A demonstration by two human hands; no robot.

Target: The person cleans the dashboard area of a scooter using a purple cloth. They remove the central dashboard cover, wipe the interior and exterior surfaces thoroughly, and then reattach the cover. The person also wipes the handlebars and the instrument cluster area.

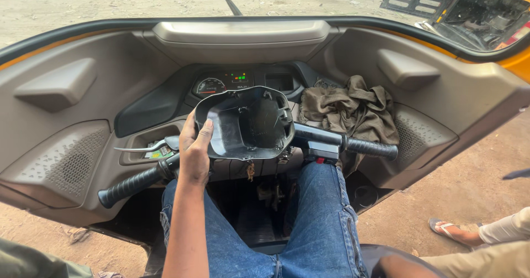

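My left hand [194,155] grips the left rim of a black plastic handlebar cover [245,124], thumb on its inner edge. The cover is turned hollow side up and rests over the middle of the handlebar. The black left grip [130,187] sticks out just below my hand, and the right grip [372,148] lies past the cover. My forearm runs up from the bottom edge over my jeans-clad legs [314,223]. My right hand does not show in this view.
A grey-brown dashboard [83,118] with an instrument cluster [221,83] lies ahead. A crumpled brown cloth [353,109] sits on its right shelf. A brake lever [141,147] points left. Another person's sandalled foot [450,231] rests on the dirt at right. A yellow vehicle [480,13] stands far right.
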